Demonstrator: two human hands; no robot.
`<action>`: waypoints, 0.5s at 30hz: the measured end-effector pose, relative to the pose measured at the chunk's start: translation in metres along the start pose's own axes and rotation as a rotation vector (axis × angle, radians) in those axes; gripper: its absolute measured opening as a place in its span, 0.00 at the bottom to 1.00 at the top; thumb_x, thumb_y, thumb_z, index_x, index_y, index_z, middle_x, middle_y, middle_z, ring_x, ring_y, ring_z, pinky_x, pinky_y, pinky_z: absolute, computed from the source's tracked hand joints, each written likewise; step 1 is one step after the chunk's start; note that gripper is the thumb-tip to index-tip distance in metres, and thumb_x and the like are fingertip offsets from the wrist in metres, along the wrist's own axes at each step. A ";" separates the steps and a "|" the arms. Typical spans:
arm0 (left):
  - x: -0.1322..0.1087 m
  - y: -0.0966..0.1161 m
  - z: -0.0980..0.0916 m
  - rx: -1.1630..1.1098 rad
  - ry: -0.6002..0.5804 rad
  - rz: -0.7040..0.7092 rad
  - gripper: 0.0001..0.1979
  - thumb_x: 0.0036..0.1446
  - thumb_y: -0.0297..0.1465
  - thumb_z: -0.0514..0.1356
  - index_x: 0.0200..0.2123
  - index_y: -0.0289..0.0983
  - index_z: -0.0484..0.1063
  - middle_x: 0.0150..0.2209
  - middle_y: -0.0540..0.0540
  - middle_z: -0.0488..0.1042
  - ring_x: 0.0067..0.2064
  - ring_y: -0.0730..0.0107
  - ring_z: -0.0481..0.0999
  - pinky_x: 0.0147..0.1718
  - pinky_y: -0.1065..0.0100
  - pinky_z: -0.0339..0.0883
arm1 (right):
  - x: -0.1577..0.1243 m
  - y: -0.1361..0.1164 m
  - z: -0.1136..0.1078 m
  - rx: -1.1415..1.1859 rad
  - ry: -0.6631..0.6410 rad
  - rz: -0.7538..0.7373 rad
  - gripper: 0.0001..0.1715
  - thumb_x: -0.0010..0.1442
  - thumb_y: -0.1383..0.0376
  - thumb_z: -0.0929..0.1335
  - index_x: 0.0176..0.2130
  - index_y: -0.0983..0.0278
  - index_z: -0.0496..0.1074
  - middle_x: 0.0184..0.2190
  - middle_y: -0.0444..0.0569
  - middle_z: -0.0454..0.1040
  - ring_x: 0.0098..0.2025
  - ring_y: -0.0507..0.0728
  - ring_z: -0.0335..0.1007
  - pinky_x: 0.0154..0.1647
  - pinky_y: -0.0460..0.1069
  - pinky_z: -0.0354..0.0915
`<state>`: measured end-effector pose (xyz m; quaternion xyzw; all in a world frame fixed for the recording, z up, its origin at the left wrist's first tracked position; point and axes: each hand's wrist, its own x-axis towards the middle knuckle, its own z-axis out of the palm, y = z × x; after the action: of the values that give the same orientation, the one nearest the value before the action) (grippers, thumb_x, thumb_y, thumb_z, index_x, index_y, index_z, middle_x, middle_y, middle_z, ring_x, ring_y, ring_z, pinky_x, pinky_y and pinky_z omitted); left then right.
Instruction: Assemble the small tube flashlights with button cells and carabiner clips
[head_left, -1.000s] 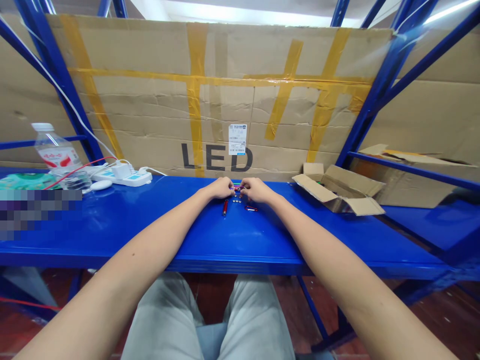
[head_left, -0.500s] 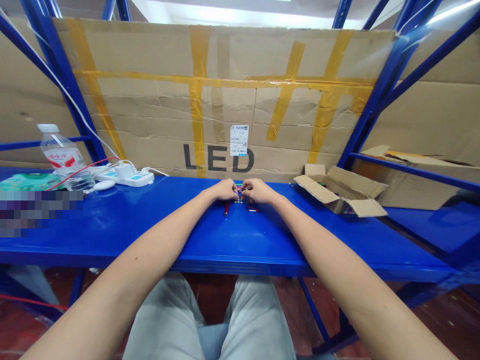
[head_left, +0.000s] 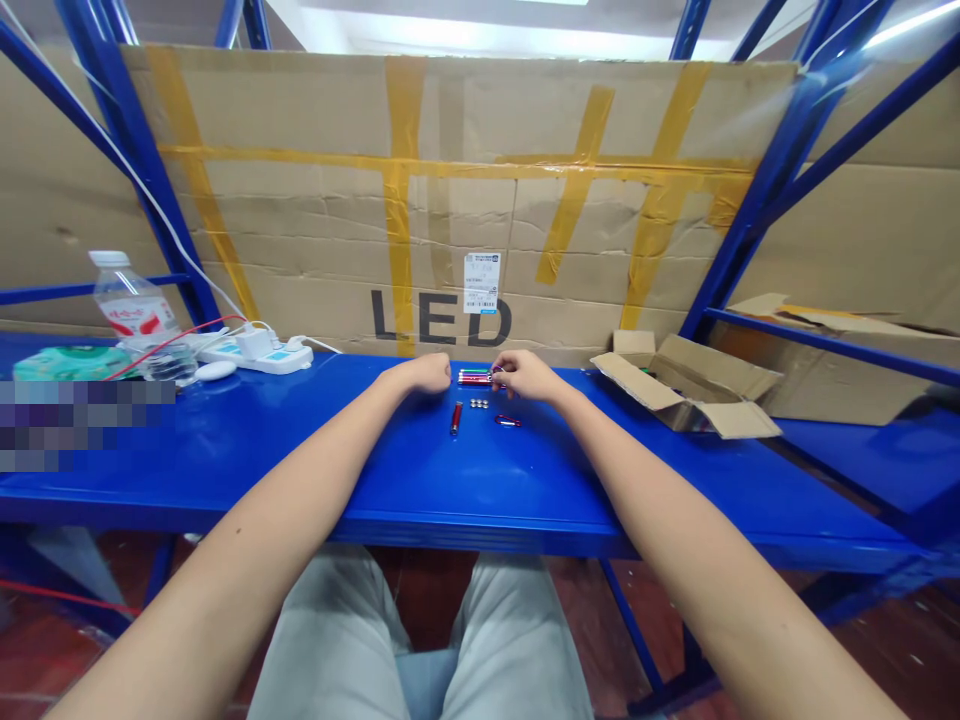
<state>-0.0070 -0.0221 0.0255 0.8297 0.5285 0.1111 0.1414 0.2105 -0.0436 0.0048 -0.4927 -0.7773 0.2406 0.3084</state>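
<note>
While the left hand (head_left: 431,373) lies curled, any contents hidden, the right hand (head_left: 523,376) bunches its fingertips at the coloured tubes (head_left: 472,379) near the far edge of the worktop (head_left: 480,485), grip indeterminable; step judged: arranging tubes, next move requiring a light pinch

left hand (head_left: 429,373): drawing away leftward from the silver button cells (head_left: 479,404), its grip curling into a loose fist.
right hand (head_left: 531,376): shifting slightly rightward, its grip now sitting at the right end of the row of coloured tubes (head_left: 472,379).
gap between hands: widening.
row of coloured tubes: coming into fuller view.
silver button cells: showing clear of both hands, now lying in one close cluster.
camera view: drifting, everything appearing slightly farther right.
</note>
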 end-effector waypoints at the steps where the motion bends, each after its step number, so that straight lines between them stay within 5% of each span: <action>1: -0.001 0.000 -0.002 0.025 -0.020 -0.026 0.04 0.41 0.24 0.61 0.21 0.37 0.69 0.23 0.45 0.72 0.33 0.61 0.72 0.34 0.66 0.61 | 0.000 0.000 -0.001 -0.016 0.005 0.001 0.02 0.58 0.70 0.66 0.35 0.66 0.69 0.29 0.47 0.78 0.19 0.48 0.66 0.22 0.43 0.61; 6: -0.006 0.003 -0.007 0.086 -0.097 -0.142 0.07 0.34 0.23 0.65 0.18 0.37 0.68 0.18 0.45 0.69 0.31 0.57 0.74 0.34 0.64 0.64 | -0.003 -0.001 -0.002 -0.140 0.012 -0.010 0.03 0.57 0.71 0.66 0.36 0.66 0.69 0.28 0.46 0.78 0.20 0.49 0.66 0.23 0.44 0.61; 15: -0.010 0.005 -0.012 -0.012 -0.195 -0.219 0.08 0.39 0.29 0.67 0.19 0.35 0.69 0.19 0.44 0.73 0.22 0.66 0.72 0.25 0.67 0.66 | -0.006 -0.006 -0.002 -0.222 -0.023 -0.003 0.04 0.58 0.70 0.66 0.36 0.66 0.70 0.28 0.46 0.76 0.21 0.49 0.67 0.24 0.44 0.61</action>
<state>-0.0108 -0.0321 0.0386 0.7730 0.5990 0.0170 0.2081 0.2104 -0.0510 0.0085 -0.5199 -0.8034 0.1579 0.2434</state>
